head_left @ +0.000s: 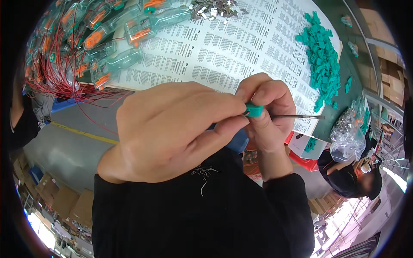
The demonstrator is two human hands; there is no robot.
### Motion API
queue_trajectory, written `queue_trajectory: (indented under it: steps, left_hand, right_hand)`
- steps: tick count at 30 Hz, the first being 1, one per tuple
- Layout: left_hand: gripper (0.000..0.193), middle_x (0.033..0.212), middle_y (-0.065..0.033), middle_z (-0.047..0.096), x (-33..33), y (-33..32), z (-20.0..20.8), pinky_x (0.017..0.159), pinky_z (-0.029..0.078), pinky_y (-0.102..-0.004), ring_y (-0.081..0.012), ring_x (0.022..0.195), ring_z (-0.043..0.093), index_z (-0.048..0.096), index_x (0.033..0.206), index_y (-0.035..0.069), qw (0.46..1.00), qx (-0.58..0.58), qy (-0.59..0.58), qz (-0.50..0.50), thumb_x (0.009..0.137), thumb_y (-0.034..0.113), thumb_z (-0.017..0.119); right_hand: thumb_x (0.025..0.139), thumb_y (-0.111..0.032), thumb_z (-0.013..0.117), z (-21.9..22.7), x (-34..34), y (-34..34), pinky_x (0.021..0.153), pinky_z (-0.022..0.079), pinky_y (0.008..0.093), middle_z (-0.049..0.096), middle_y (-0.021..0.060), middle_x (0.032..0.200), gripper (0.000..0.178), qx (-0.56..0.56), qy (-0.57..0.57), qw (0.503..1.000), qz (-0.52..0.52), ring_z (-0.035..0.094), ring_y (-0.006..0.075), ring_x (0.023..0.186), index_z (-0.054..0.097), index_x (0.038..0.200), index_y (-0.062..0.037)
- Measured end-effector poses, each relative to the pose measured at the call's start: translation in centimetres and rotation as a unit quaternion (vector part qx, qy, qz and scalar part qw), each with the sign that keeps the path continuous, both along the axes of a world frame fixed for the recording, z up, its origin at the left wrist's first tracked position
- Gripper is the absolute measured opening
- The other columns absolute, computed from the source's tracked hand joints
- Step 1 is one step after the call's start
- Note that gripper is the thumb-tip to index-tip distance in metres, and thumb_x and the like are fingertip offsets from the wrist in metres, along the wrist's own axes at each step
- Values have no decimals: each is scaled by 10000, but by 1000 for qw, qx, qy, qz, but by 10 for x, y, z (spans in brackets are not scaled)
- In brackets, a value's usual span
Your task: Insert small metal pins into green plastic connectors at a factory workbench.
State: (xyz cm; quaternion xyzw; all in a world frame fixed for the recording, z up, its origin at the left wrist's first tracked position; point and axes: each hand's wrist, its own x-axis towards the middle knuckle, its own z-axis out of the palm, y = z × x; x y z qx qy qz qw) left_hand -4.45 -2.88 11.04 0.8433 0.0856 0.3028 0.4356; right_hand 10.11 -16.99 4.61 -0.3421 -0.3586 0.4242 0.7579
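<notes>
In front of my chest both hands meet at a small green plastic part (255, 110). My left hand (167, 129) is closed, thumb and forefinger pinched at the part's left end, where a bit of red shows, perhaps a wire. The thumb and fingers of my right hand (271, 103) grip the same part from the other side. A thin metal rod like a screwdriver shaft (301, 116) sticks out to the right from my right hand; its other end is hidden in the fingers. My left fingertips are partly covered by the hand itself.
Printed sheets (219, 51) cover the tabletop. Clear plastic housings with orange parts (140, 30) and tangled red wires (56, 77) crowd the left. Small metal pieces (213, 10) lie at the back, a heap of green parts (325, 64) and a clear bag (346, 133) at right. Another person (352, 176) is beyond.
</notes>
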Motion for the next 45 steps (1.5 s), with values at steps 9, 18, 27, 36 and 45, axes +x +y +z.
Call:
queue_trajectory:
  steps: [9,18,27,36,45]
  left_hand:
    - [278,778,-119,732,-5,-4,-3,501,518,-265,-188,625,709,759,940,-22,994,52,-91,6,692,-40,885]
    - [183,715,-84,689,-5,-8,-7,494,496,-295,-200,567,662,739,899,27,988,141,-12,55,738,-19,814]
    - [66,721,-28,638,-58,69,19,586,476,-255,-95,658,635,667,901,25,959,-147,242,23,894,59,724]
    - [286,960,-134,730,-45,283,114,772,540,-405,-254,922,697,682,1110,19,908,200,145,337,1030,281,599]
    - [184,734,-91,639,84,418,213,580,414,-332,-173,682,590,686,822,-3,944,-103,-112,292,949,128,661]
  right_hand:
    - [954,-24,708,20,0,-5,816,541,290,647,169,1146,168,-12,-149,987,-55,644,180,927,629,1100,2]
    - [911,-8,721,38,-3,4,755,543,329,683,138,1027,146,-72,-468,862,-179,671,260,905,651,1038,-26]
    - [1054,-191,627,68,148,-19,546,335,186,565,-13,870,117,-114,-166,868,-454,438,29,655,601,1082,-81]
    - [1023,-201,692,89,393,-38,451,202,219,443,-86,669,190,-101,-180,844,-495,313,6,516,659,1155,-68]
    - [965,-249,740,62,443,106,502,310,237,615,-48,795,300,-254,-273,815,-443,445,42,587,724,1195,-57]
